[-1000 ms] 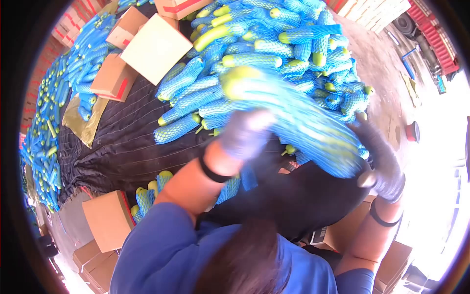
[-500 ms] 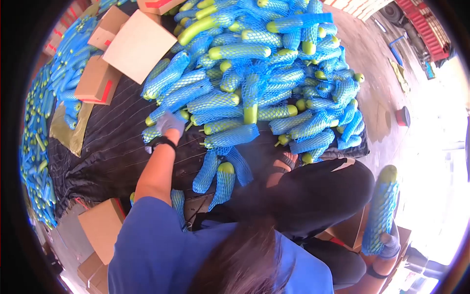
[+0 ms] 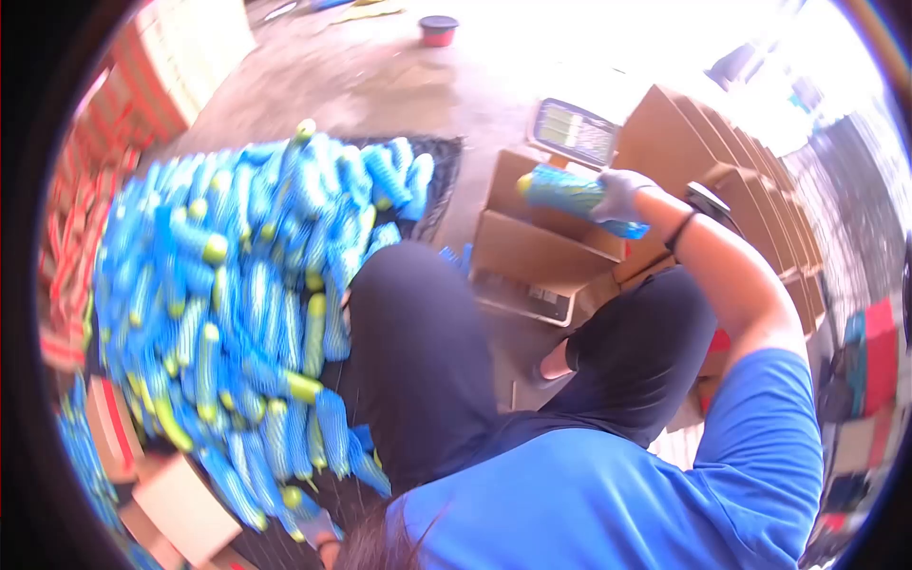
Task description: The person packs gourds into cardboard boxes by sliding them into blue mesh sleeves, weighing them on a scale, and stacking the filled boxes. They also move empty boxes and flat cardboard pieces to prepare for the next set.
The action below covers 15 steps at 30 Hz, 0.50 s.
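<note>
My right hand (image 3: 622, 195), in a grey glove, is closed round a green vegetable in blue netting (image 3: 565, 193). It holds the vegetable over an open cardboard box (image 3: 541, 249). My left hand (image 3: 318, 527), also gloved, is low in the view beside the pile of netted vegetables (image 3: 256, 285). It is partly cut off by hair and blurred, near a netted vegetable with a green end; its fingers are hard to make out.
A scale display (image 3: 574, 131) stands behind the open box. Several cardboard boxes (image 3: 674, 133) stand at the right. A red tub (image 3: 438, 31) is on the floor. Closed boxes (image 3: 185, 508) lie at the lower left.
The view has swung to the right. My right hand has brought the netted vegetable from beside my knee to above the open box. My left hand remains near the pile.
</note>
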### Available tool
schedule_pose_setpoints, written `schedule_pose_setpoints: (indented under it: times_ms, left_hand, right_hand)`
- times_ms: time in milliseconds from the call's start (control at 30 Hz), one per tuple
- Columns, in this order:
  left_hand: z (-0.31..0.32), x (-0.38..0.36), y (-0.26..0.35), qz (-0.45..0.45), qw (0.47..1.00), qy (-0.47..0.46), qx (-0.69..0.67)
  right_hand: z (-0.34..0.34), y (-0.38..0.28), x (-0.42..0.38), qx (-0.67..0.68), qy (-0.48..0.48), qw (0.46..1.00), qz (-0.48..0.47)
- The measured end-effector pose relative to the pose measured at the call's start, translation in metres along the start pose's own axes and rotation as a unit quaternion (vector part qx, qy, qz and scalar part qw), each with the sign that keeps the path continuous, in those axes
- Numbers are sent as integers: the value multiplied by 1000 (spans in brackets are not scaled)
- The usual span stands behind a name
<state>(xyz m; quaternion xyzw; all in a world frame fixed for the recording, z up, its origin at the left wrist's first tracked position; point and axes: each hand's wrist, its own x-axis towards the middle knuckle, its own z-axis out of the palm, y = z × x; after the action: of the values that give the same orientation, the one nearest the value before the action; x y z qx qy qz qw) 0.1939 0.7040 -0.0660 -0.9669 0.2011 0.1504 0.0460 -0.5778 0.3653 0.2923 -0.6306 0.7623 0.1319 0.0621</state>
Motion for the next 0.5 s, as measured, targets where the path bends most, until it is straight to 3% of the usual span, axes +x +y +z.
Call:
schedule_pose_setpoints:
  times_ms: [133, 200, 233, 300, 367, 400, 433, 467, 500]
  left_hand:
    - [-51, -21, 30, 53, 996, 54, -43]
    - [-90, -34, 59, 118, 983, 98, -97]
    - [-112, -41, 76, 161, 970, 123, -135]
    - [-160, -54, 124, 277, 919, 166, -224]
    - [-211, -72, 184, 393, 850, 195, -292]
    - [-239, -116, 234, 415, 807, 231, -351]
    - [-262, -125, 265, 460, 784, 218, -355]
    - [-276, -123, 296, 503, 752, 264, -333]
    - [-296, -165, 333, 545, 735, 252, -314]
  right_hand:
    - [50, -6, 50, -35, -158, 986, 41]
    - [88, -7, 77, -24, -170, 985, -22]
    - [97, -11, 77, 15, -148, 988, -41]
    - [168, -12, 126, -110, -123, 982, -91]
    - [193, -2, 132, -50, -34, 994, -91]
    - [194, 3, 137, -40, -34, 995, -90]
    - [191, 6, 143, -53, -84, 990, -104]
    - [182, 8, 148, -65, -133, 982, -119]
    - [144, 1, 148, -197, -281, 919, -195]
